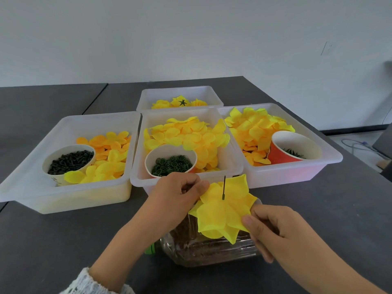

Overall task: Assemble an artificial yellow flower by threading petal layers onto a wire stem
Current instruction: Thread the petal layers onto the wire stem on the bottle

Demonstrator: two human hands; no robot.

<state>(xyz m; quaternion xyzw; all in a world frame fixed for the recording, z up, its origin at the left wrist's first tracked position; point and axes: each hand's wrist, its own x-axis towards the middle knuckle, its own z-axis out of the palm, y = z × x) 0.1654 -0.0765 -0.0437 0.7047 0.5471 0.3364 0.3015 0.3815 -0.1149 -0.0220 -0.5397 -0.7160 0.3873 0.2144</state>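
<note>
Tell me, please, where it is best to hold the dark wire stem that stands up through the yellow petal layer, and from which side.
Probably grip the bare tip of the wire stem from above: it stands nearly upright and only that part shows above the petal layer. The left hand and right hand pinch the petal edges on either side.

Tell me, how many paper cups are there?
3: one cup in the left tray, one in the middle tray, one red in the right tray. The far tray's inside is partly hidden.
</note>
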